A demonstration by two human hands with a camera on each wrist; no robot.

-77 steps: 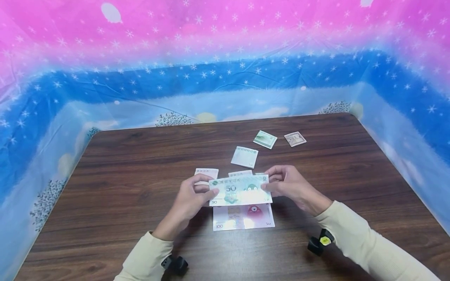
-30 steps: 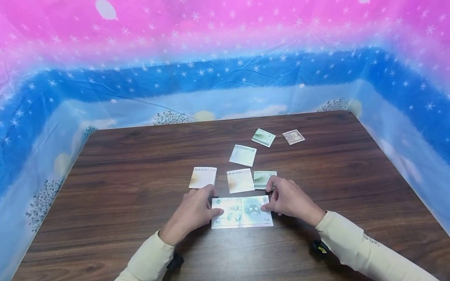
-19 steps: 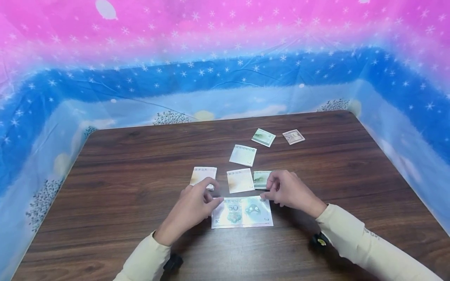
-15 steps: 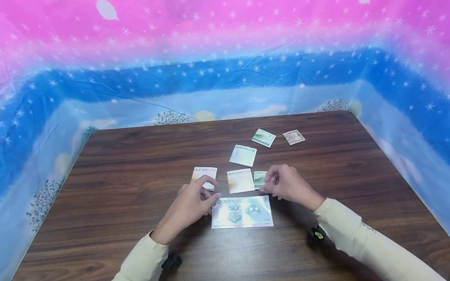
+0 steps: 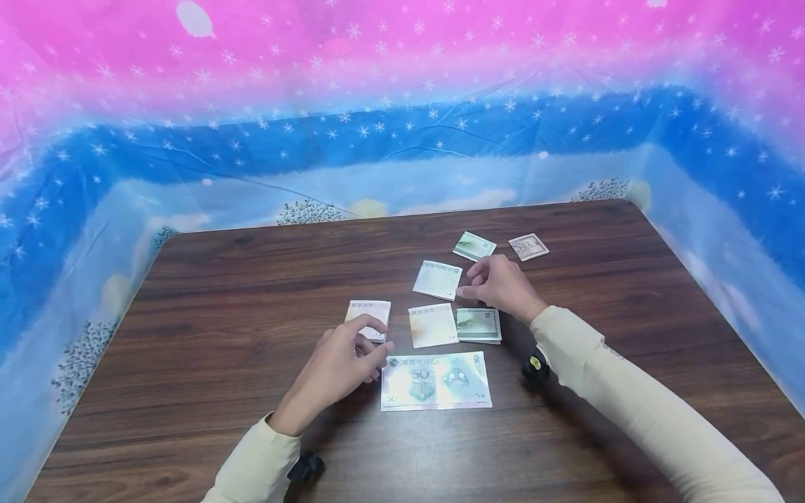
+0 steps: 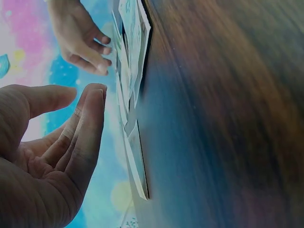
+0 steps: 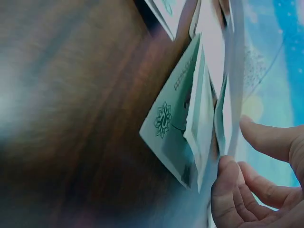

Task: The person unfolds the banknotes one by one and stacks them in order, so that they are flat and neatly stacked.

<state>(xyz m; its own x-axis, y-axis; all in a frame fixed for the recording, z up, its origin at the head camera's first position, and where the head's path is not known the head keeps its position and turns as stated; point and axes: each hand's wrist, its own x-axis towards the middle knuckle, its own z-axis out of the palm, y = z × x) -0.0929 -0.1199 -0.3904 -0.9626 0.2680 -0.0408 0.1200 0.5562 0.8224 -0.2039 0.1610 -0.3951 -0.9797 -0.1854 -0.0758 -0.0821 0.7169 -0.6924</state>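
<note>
A pale green 50 banknote (image 5: 434, 395) lies flat and unfolded near the middle of the table. My left hand (image 5: 336, 367) hovers at its upper left corner, thumb and fingers apart, holding nothing. Beyond those fingers sits a folded pinkish banknote (image 5: 370, 309), partly covered by the hand. My right hand (image 5: 506, 286) reaches over the table, thumb tip right by the lower right corner of a folded pale banknote (image 5: 437, 279); nothing is between its fingers. Below it, a folded green banknote (image 5: 478, 325) stands slightly sprung open in the right wrist view, beside a folded whitish banknote (image 5: 432, 325).
Farther back lie another folded green banknote (image 5: 474, 246) and a folded brownish one (image 5: 529, 246). The dark wooden table (image 5: 251, 279) is bordered by a pink and blue patterned cloth (image 5: 377, 140). Each wrist wears a black device (image 5: 306, 467).
The 50 banknote, earlier held up by both hands, was laid over the pink 100 and let go. My right hand then moved up and away to the folded pale banknote; the left drew back slightly.
</note>
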